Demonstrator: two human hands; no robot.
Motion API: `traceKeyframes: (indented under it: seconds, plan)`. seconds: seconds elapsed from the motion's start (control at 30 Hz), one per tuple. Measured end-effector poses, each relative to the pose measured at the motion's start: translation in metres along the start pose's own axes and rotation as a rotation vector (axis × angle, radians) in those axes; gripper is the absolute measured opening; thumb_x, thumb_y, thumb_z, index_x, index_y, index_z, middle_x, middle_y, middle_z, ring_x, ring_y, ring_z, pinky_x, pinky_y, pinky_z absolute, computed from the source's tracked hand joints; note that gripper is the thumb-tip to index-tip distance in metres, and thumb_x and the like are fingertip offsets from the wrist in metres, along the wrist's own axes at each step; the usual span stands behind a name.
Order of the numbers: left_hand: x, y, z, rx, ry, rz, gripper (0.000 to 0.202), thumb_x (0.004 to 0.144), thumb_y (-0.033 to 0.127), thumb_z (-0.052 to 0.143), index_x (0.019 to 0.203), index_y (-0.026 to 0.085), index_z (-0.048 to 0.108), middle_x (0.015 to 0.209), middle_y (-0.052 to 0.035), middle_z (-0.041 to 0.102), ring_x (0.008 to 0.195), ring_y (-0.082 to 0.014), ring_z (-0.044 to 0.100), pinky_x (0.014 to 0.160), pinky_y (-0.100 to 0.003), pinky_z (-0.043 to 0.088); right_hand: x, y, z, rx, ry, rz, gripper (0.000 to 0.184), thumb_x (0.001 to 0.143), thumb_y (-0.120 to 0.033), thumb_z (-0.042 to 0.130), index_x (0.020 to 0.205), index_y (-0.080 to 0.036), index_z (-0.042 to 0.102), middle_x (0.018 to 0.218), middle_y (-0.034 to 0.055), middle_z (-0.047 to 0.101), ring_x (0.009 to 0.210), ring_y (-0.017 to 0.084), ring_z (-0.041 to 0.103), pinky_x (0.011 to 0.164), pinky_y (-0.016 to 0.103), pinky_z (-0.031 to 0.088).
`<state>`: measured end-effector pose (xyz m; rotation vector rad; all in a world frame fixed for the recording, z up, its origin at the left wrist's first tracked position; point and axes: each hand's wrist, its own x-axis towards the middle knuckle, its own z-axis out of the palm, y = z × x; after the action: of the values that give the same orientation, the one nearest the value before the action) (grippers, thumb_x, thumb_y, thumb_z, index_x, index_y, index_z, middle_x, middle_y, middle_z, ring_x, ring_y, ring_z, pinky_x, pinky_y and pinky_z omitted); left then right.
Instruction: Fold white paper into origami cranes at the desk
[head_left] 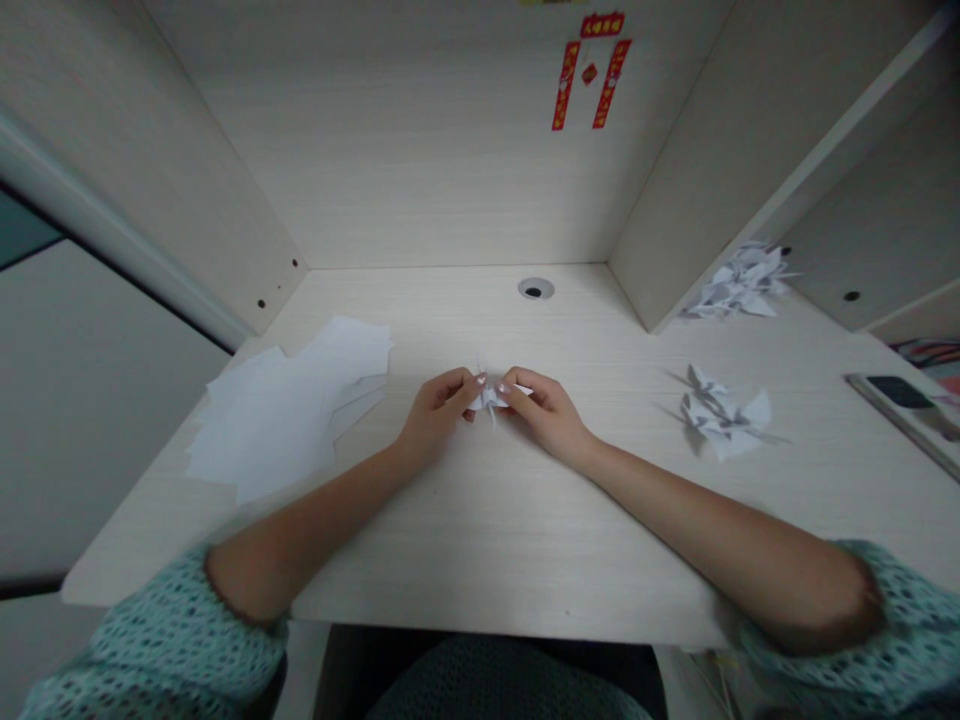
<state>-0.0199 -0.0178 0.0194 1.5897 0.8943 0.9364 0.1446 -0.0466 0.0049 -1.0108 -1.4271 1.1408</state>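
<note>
Between my two hands is a small white origami crane [491, 396], held just above the middle of the desk. My left hand [441, 405] pinches its left side between thumb and fingers. On the opposite side, my right hand [546, 408] grips the other wing in the same way. A thin point of the folded paper sticks up at the far side and another toward me. The fingers cover parts of the wings. To the right lie a few finished white paper cranes [724, 412], and to the left a spread stack of white paper sheets [289, 405].
A larger heap of paper cranes [746, 280] sits behind the right divider panel [697, 170]. A flat device with a dark screen [904, 392] lies at the right edge. The desk [450, 560] has a round cable hole [536, 289]; red stickers [602, 25] are on the back panel.
</note>
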Motion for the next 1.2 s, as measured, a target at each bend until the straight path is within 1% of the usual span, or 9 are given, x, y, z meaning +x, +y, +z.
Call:
traceKeyframes:
  seconds: [0.2, 0.3, 0.53, 0.7, 0.93, 1.0, 1.07, 1.13, 1.2]
  plan:
    - [0.000, -0.002, 0.001, -0.136, 0.022, -0.036, 0.043, 0.079, 0.052, 0.060, 0.056, 0.017, 0.049, 0.054, 0.0029, 0.045, 0.054, -0.0098, 0.041, 0.055, -0.024, 0.032, 0.003, 0.007, 0.001, 0.254, -0.064, 0.068, 0.032, 0.081, -0.049, 0.061, 0.070, -0.019, 0.056, 0.062, -0.0019, 0.055, 0.062, 0.013, 0.050, 0.065, 0.028, 0.038]
    - [-0.001, -0.004, 0.002, -0.253, 0.005, -0.063, 0.043, 0.077, 0.054, 0.060, 0.059, 0.017, 0.052, 0.054, 0.0027, 0.046, 0.054, -0.0096, 0.040, 0.054, -0.024, 0.031, 0.004, 0.011, 0.000, 0.319, -0.111, 0.067, 0.029, 0.083, -0.046, 0.061, 0.072, -0.019, 0.058, 0.063, -0.0019, 0.057, 0.063, 0.013, 0.052, 0.066, 0.029, 0.038]
    - [-0.002, -0.003, 0.004, -0.461, -0.021, -0.111, 0.042, 0.072, 0.055, 0.067, 0.062, 0.016, 0.054, 0.057, 0.0024, 0.048, 0.055, -0.0091, 0.040, 0.055, -0.023, 0.032, 0.005, 0.015, -0.001, 0.355, -0.144, 0.071, 0.031, 0.082, -0.048, 0.061, 0.071, -0.020, 0.058, 0.062, -0.0021, 0.058, 0.064, 0.013, 0.053, 0.068, 0.029, 0.039]
    - [-0.002, -0.001, 0.004, -0.486, -0.011, -0.140, 0.044, 0.069, 0.057, 0.069, 0.062, 0.016, 0.054, 0.057, 0.0021, 0.049, 0.055, -0.0099, 0.041, 0.056, -0.023, 0.035, 0.005, 0.013, -0.001, 0.378, -0.139, 0.095, 0.031, 0.081, -0.049, 0.062, 0.070, -0.020, 0.058, 0.062, -0.0023, 0.058, 0.062, 0.013, 0.054, 0.068, 0.028, 0.040]
    - [-0.003, -0.002, 0.004, -0.500, -0.007, -0.140, 0.042, 0.071, 0.055, 0.068, 0.062, 0.016, 0.056, 0.059, 0.0011, 0.053, 0.057, -0.0099, 0.045, 0.056, -0.024, 0.036, 0.005, 0.010, -0.001, 0.384, -0.145, 0.103, 0.032, 0.081, -0.049, 0.062, 0.069, -0.020, 0.059, 0.062, -0.0023, 0.058, 0.062, 0.013, 0.053, 0.068, 0.029, 0.040]
    - [-0.002, -0.003, 0.003, -0.471, 0.012, -0.137, 0.042, 0.071, 0.055, 0.068, 0.061, 0.016, 0.057, 0.059, 0.0013, 0.052, 0.056, -0.0100, 0.045, 0.056, -0.024, 0.037, 0.005, 0.011, -0.001, 0.357, -0.124, 0.105, 0.032, 0.080, -0.049, 0.062, 0.068, -0.020, 0.060, 0.061, -0.0022, 0.057, 0.062, 0.013, 0.053, 0.067, 0.029, 0.040]
    - [-0.001, -0.004, 0.003, -0.404, 0.065, -0.114, 0.043, 0.074, 0.055, 0.065, 0.058, 0.016, 0.057, 0.056, 0.0015, 0.050, 0.055, -0.0099, 0.044, 0.056, -0.024, 0.036, 0.006, 0.011, -0.001, 0.300, -0.058, 0.092, 0.028, 0.081, -0.047, 0.063, 0.073, -0.020, 0.063, 0.062, -0.0022, 0.056, 0.061, 0.013, 0.051, 0.065, 0.028, 0.039]
    - [0.000, -0.004, 0.003, -0.308, 0.153, -0.082, 0.045, 0.077, 0.053, 0.062, 0.053, 0.016, 0.055, 0.053, 0.0015, 0.049, 0.055, -0.0099, 0.043, 0.057, -0.025, 0.034, 0.007, 0.011, -0.002, 0.195, 0.061, 0.048, 0.022, 0.082, -0.043, 0.062, 0.087, -0.022, 0.067, 0.067, -0.0015, 0.057, 0.061, 0.012, 0.050, 0.064, 0.028, 0.040]
    - [0.001, -0.003, 0.003, -0.228, 0.249, -0.062, 0.047, 0.080, 0.051, 0.060, 0.049, 0.017, 0.053, 0.051, 0.0013, 0.048, 0.055, -0.0101, 0.042, 0.057, -0.025, 0.033, 0.007, 0.010, -0.004, 0.042, 0.187, -0.052, 0.024, 0.084, -0.038, 0.060, 0.103, -0.026, 0.068, 0.082, 0.0012, 0.059, 0.067, 0.013, 0.051, 0.065, 0.029, 0.042]
